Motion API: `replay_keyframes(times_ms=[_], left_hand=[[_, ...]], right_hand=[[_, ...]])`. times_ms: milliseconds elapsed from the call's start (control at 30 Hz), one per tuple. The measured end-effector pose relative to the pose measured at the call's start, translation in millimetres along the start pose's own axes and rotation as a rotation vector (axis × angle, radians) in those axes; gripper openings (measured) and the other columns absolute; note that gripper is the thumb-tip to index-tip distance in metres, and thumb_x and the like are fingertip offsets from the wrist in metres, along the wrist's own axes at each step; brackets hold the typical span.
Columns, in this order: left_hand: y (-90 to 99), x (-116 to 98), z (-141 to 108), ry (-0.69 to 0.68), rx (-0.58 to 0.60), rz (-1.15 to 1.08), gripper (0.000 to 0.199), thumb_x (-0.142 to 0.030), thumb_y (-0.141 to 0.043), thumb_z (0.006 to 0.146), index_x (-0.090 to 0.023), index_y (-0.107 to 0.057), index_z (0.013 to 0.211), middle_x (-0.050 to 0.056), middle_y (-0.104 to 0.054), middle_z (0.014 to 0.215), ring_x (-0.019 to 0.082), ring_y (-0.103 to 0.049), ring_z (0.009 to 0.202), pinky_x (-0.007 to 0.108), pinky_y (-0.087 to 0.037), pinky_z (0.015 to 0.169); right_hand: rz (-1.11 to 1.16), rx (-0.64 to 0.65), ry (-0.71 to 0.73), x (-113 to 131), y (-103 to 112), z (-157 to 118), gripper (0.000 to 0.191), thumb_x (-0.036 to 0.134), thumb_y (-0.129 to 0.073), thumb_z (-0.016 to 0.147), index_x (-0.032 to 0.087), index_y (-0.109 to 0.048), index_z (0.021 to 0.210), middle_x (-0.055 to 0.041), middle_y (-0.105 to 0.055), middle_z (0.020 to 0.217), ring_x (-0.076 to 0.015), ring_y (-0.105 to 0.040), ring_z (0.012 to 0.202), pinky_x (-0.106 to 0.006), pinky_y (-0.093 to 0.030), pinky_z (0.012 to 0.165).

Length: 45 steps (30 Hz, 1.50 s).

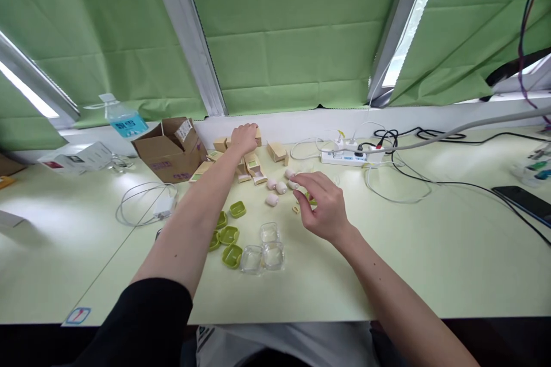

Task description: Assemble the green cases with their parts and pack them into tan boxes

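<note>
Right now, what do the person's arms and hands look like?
The left hand and right hand are bare and ungloved. A short black sleeve covers part of the left arm; no sleeve shows on the right arm.

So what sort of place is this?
Probably an office or workroom, at a long pale table by windows: green fabric blinds hang behind it, and a white rectangular power strip and an open brown cardboard box stand on it.
</note>
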<state>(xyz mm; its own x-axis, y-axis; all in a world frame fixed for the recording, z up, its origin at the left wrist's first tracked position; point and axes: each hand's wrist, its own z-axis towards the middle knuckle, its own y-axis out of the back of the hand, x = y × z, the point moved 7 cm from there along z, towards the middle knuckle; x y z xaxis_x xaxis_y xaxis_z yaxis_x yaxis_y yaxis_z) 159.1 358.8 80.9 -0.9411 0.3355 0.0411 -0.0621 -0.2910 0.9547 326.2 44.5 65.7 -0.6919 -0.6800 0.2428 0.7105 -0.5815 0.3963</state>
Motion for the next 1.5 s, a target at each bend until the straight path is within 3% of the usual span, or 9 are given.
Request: replay_keyframes(times_ms=[200, 333, 533, 633, 800, 967, 1067, 1300, 1500], left_hand=[[-30.4, -6.6, 25.1, 0.002, 0.008, 0.015, 0.053, -0.030, -0.066, 0.094, -0.019, -0.059, 0.146, 0.021, -0.056, 0.150, 0.037, -0.059, 0.132, 0.050, -0.036, 0.117], [-41.6, -8.9, 32.3, -0.015, -0.011, 0.045, 0.044, -0.028, -0.064, 0.093, -0.018, -0.066, 0.135, 0.020, -0.061, 0.144, 0.041, -0.047, 0.142, 0.058, -0.021, 0.124], [-54.2, -0.7, 34.4, 0.038, -0.029, 0.070, 0.051, -0.029, -0.065, 0.088, -0.014, -0.063, 0.137, 0.028, -0.060, 0.145, 0.046, -0.039, 0.145, 0.072, -0.016, 0.119], [-58.7, 5.9, 27.4, 0.119, -0.043, 0.071, 0.057, -0.030, -0.064, 0.089, -0.012, -0.057, 0.143, 0.033, -0.056, 0.146, 0.049, -0.040, 0.142, 0.076, -0.018, 0.114], [-58.3, -4.2, 6.8, 0.035, -0.053, 0.038, 0.050, -0.018, -0.060, 0.089, -0.014, -0.060, 0.138, 0.027, -0.056, 0.142, 0.043, -0.041, 0.139, 0.061, -0.030, 0.114], [-59.5, -39.8, -13.5, -0.148, 0.000, -0.007, 0.076, -0.015, -0.069, 0.082, -0.029, -0.052, 0.154, 0.017, -0.055, 0.144, 0.037, -0.047, 0.134, 0.047, -0.038, 0.111], [-65.1, -68.2, -19.3, -0.275, 0.061, 0.004, 0.090, -0.015, -0.070, 0.083, -0.039, -0.040, 0.164, 0.015, -0.046, 0.157, 0.038, -0.045, 0.141, 0.052, -0.037, 0.115], [-70.9, -85.0, -12.8, -0.187, 0.124, 0.002, 0.045, -0.021, -0.052, 0.100, -0.029, -0.066, 0.142, 0.018, -0.044, 0.166, 0.040, -0.061, 0.132, 0.062, -0.036, 0.116], [-41.0, -74.7, -35.4, -0.159, 0.025, -0.047, 0.041, -0.015, -0.047, 0.102, -0.025, -0.063, 0.139, 0.019, -0.044, 0.163, 0.036, -0.070, 0.120, 0.056, -0.049, 0.106]], right_hand=[[-0.038, 0.112, 0.002, -5.2, 3.1, -11.5, 0.029, 0.014, -0.061, 0.098, 0.023, -0.070, 0.125, -0.0099, -0.080, 0.114, -0.0284, -0.074, 0.105, -0.042, -0.063, 0.083], [-0.053, 0.148, -0.028, -11.2, 3.1, -18.1, 0.030, 0.014, -0.060, 0.099, 0.024, -0.069, 0.125, -0.0089, -0.080, 0.114, -0.0277, -0.075, 0.102, -0.042, -0.063, 0.083], [-0.081, 0.230, -0.031, -4.3, -3.2, -18.0, 0.033, 0.017, -0.058, 0.100, 0.026, -0.068, 0.130, -0.0090, -0.080, 0.115, -0.0274, -0.074, 0.100, -0.041, -0.062, 0.076], [-0.109, 0.248, -0.013, 0.7, -4.7, -18.6, 0.031, 0.017, -0.058, 0.100, 0.024, -0.069, 0.128, -0.0091, -0.081, 0.115, -0.0268, -0.073, 0.097, -0.040, -0.060, 0.072], [-0.120, 0.269, -0.011, 3.5, -6.3, -21.7, 0.028, 0.017, -0.059, 0.099, 0.024, -0.070, 0.124, -0.0088, -0.081, 0.114, -0.0262, -0.073, 0.095, -0.039, -0.057, 0.068], [-0.126, 0.260, 0.011, 8.8, -6.0, -22.6, 0.023, 0.018, -0.059, 0.099, 0.022, -0.071, 0.119, -0.0081, -0.082, 0.111, -0.0247, -0.073, 0.091, -0.037, -0.053, 0.063], [-0.130, 0.258, 0.024, 10.6, -8.1, -24.3, 0.022, 0.018, -0.060, 0.099, 0.022, -0.071, 0.118, -0.0078, -0.082, 0.111, -0.0244, -0.074, 0.090, -0.037, -0.052, 0.062], [-0.181, 0.296, -0.001, -7.4, -19.2, -33.7, 0.023, 0.016, -0.059, 0.098, 0.022, -0.072, 0.116, -0.0092, -0.082, 0.109, -0.0263, -0.076, 0.097, -0.035, -0.052, 0.064], [-0.201, 0.261, -0.064, -23.6, -15.8, -33.8, 0.025, 0.018, -0.062, 0.097, 0.024, -0.072, 0.120, -0.0087, -0.083, 0.111, -0.0271, -0.076, 0.099, -0.035, -0.053, 0.064]])
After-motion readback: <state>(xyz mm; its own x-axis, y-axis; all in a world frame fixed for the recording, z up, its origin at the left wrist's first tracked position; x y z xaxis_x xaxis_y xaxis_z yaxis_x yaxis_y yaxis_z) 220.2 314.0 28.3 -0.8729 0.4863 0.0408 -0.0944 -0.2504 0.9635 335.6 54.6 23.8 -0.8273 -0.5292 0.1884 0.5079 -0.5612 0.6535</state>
